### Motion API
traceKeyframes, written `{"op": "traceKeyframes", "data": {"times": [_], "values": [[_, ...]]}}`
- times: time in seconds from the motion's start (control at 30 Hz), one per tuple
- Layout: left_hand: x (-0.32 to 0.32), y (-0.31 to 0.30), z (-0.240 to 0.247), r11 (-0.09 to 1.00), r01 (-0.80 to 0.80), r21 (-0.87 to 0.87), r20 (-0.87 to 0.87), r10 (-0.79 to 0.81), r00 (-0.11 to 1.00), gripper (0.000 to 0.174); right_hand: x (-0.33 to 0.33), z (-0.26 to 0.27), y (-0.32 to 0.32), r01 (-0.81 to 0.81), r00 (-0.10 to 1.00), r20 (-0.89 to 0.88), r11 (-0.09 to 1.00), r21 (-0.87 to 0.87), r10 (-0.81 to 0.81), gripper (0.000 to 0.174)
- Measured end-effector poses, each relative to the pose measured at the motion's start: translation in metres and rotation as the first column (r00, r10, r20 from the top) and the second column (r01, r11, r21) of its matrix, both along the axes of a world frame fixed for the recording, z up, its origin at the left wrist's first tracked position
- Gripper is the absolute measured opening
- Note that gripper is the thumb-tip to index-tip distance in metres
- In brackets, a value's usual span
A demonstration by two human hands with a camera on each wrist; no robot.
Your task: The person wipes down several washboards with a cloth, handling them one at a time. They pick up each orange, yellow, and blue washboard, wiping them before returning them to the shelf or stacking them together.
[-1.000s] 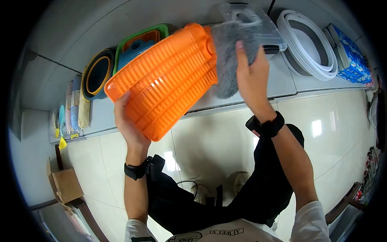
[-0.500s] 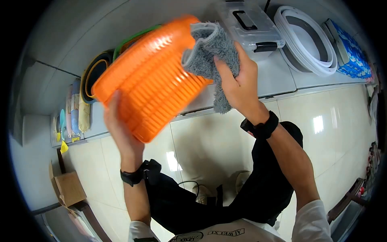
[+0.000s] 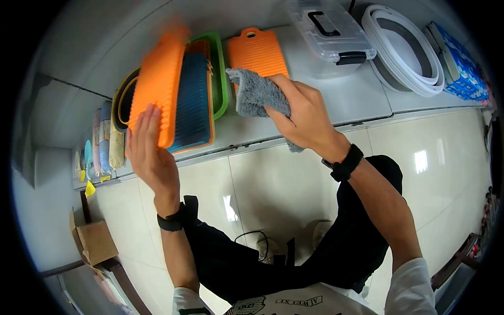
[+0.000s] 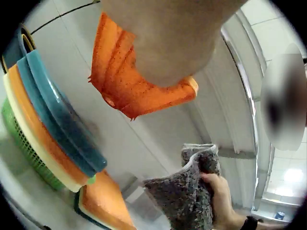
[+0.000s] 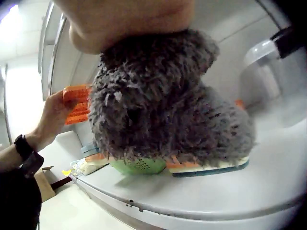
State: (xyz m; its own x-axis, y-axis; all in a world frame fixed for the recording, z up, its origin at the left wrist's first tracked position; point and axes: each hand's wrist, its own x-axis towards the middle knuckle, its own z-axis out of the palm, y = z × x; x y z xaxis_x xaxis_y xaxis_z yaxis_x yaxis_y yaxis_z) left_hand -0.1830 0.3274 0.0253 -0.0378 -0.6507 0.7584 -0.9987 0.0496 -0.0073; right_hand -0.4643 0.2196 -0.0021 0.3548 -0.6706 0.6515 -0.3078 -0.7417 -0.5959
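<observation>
An orange ridged washboard [image 3: 157, 86] stands tilted on its edge in my left hand [image 3: 151, 157], whose fingers lie over its lower end in the head view. Its top end is blurred. In the left wrist view the same washboard [image 4: 144, 96] is partly hidden by the hand. My right hand [image 3: 304, 113] grips a bunched grey fluffy cloth [image 3: 257, 94], apart from the washboard. That cloth [image 5: 153, 105] fills the middle of the right wrist view. Beside the held board, a blue washboard [image 3: 190, 105] lies on an orange-edged one over a green basket [image 3: 219, 79].
Another orange washboard [image 3: 260, 52] lies on the grey ledge [image 3: 336, 100]. To the right are a clear lidded box [image 3: 331, 39], white collapsible basins [image 3: 407, 52] and a blue box [image 3: 459, 65]. At left stand a dark yellow-rimmed basin [image 3: 122, 100] and rolled fabric bundles [image 3: 107, 142].
The left hand has carried the orange washboard left and turned it on edge, uncovering the blue washboard and the other orange one. The cloth passed over the board and is now clear of it.
</observation>
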Motion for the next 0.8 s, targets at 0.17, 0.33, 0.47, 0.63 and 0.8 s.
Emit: {"op": "traceKeyframes", "data": {"times": [0.17, 0.33, 0.47, 0.63, 0.8], "values": [[-0.004, 0.008, -0.017, 0.991, -0.019, 0.133, 0.040, 0.014, 0.999, 0.051, -0.008, -0.004, -0.002, 0.012, 1.000, -0.027, 0.999, -0.030, -0.013, 0.037], [-0.013, 0.010, -0.031, 0.977, -0.064, 0.205, 0.079, 0.049, 0.996, 0.054, -0.013, 0.003, -0.001, 0.021, 0.996, -0.084, 1.000, 0.021, -0.019, 0.039], [-0.011, 0.007, -0.034, 0.974, -0.094, 0.205, 0.116, 0.071, 0.991, 0.054, -0.018, -0.004, -0.003, 0.016, 0.996, -0.086, 0.999, -0.034, -0.019, 0.041], [-0.001, -0.003, -0.035, 0.974, -0.085, 0.209, 0.125, 0.060, 0.990, 0.055, -0.022, -0.002, -0.002, 0.011, 0.992, -0.124, 0.999, -0.039, -0.016, 0.042], [0.002, -0.007, -0.038, 0.968, -0.055, 0.245, 0.199, 0.006, 0.980, 0.055, -0.021, -0.003, -0.002, -0.018, 0.989, -0.149, 0.998, -0.062, 0.009, 0.042]]}}
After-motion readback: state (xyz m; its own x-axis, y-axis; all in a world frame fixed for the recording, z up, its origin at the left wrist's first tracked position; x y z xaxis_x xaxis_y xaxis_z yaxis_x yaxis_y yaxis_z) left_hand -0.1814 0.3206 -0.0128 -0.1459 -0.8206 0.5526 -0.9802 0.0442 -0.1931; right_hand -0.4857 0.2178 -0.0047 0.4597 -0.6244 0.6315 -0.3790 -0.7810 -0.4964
